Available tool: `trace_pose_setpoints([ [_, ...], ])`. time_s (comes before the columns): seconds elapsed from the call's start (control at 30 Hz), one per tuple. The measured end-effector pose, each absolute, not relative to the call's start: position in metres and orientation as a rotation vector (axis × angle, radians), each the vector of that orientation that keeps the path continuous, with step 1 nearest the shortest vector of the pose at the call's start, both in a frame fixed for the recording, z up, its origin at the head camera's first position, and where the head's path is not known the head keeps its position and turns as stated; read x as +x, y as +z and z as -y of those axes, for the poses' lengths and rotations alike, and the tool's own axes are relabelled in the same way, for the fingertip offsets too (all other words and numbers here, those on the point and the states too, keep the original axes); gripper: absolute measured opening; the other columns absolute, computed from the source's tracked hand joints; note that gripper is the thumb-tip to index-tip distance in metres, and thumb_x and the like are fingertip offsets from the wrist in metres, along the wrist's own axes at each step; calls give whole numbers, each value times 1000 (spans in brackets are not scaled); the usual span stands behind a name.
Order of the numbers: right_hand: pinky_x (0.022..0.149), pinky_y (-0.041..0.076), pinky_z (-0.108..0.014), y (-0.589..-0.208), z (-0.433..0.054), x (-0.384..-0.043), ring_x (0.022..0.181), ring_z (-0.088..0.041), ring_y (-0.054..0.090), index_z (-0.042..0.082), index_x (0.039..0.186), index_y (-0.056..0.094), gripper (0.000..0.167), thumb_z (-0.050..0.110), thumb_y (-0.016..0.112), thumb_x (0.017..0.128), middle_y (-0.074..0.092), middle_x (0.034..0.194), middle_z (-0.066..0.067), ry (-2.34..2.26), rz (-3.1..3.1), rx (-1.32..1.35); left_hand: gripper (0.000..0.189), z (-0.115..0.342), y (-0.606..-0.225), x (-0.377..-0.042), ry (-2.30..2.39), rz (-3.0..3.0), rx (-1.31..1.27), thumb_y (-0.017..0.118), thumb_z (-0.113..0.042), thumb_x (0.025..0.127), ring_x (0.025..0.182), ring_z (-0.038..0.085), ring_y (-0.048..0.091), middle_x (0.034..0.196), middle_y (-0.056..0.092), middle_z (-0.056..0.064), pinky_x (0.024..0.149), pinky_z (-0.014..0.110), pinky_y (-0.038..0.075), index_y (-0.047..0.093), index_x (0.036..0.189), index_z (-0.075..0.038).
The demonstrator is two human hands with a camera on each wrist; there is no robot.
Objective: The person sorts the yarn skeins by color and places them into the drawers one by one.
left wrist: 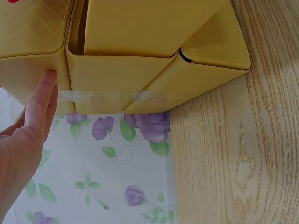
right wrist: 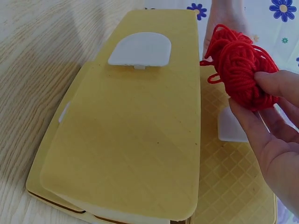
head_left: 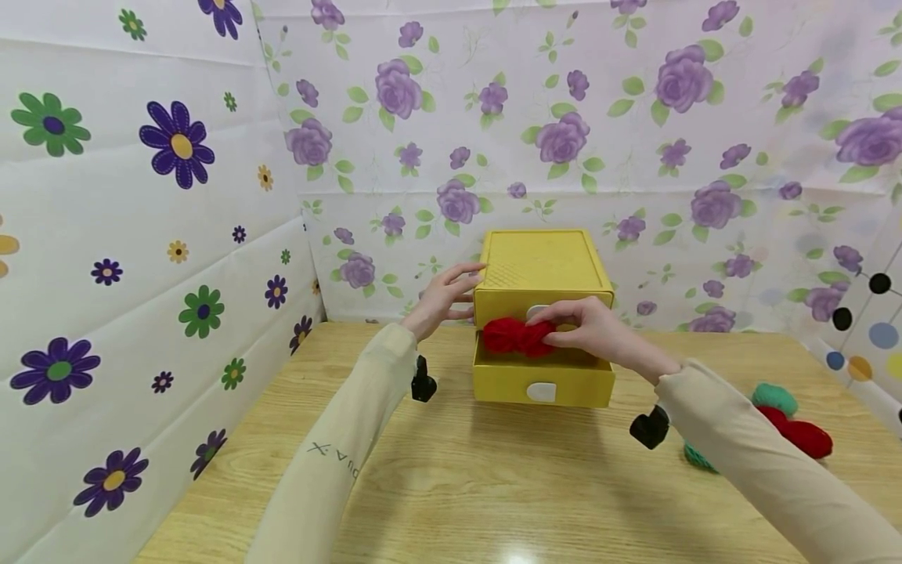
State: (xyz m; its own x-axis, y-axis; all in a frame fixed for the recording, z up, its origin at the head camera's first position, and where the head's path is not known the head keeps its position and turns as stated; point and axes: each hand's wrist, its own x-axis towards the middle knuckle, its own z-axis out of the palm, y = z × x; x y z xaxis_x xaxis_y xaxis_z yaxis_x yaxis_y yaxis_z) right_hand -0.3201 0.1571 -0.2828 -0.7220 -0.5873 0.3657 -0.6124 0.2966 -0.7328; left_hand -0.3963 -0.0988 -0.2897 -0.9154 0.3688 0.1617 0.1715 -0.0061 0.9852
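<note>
A yellow drawer box [head_left: 539,254] stands on the table, and a drawer [head_left: 493,382] below its top one is pulled out toward me. My right hand [head_left: 599,333] pinches a skein of red yarn [right wrist: 243,67] between thumb and fingers, just over the pulled-out drawer. In the head view the yarn overlaps the drawer's opening and the top drawer's front. My left hand [head_left: 440,301] rests its fingertips on the side of the box, near the top; the left wrist view shows its extended fingers [left wrist: 41,100] there. White handles [right wrist: 142,49] sit on the drawer fronts.
On the table's right side lie a teal yarn skein [head_left: 775,398], another red skein [head_left: 806,437] and a green one [head_left: 699,457], partly behind my right sleeve. Flower-printed cloth [head_left: 423,157] covers the walls around the wooden table [head_left: 437,486].
</note>
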Motion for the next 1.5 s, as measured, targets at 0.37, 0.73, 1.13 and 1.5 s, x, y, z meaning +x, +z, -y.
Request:
trace_pose_setpoints([
  [0.37, 81, 46, -33, -291, -153, -321, 100, -27, 56, 0, 108, 65, 31, 2, 70, 77, 60, 109, -11, 1390, 2467, 1197, 43, 98, -289, -397, 2021, -2084, 591, 53, -27, 93, 102, 32, 51, 134, 38, 6, 80, 43, 46, 45, 134, -17],
  [0.73, 76, 49, -33, -290, -163, -321, 93, -40, 56, -9, 108, 60, 31, -9, 65, 78, 58, 110, -20, 1442, 2296, 1308, 40, 96, -289, -396, 2035, -2111, 591, 55, -29, 92, 100, 30, 52, 130, 42, 2, 76, 40, 49, 50, 131, -20],
  [1.13, 72, 50, -35, -282, -197, -306, 90, -26, 61, -10, 113, 57, 33, -4, 64, 81, 58, 102, -29, 1596, 2374, 1187, 40, 97, -291, -397, 2052, -2114, 576, 56, -29, 91, 97, 31, 53, 127, 45, 2, 75, 39, 49, 51, 130, -20],
  [1.5, 74, 49, -37, -282, -240, -294, 94, -29, 59, -8, 115, 57, 31, 0, 60, 86, 59, 107, -23, 1604, 2446, 1099, 37, 98, -290, -395, 2059, -2125, 558, 56, -28, 92, 97, 30, 53, 126, 45, 2, 75, 41, 49, 52, 128, -21],
])
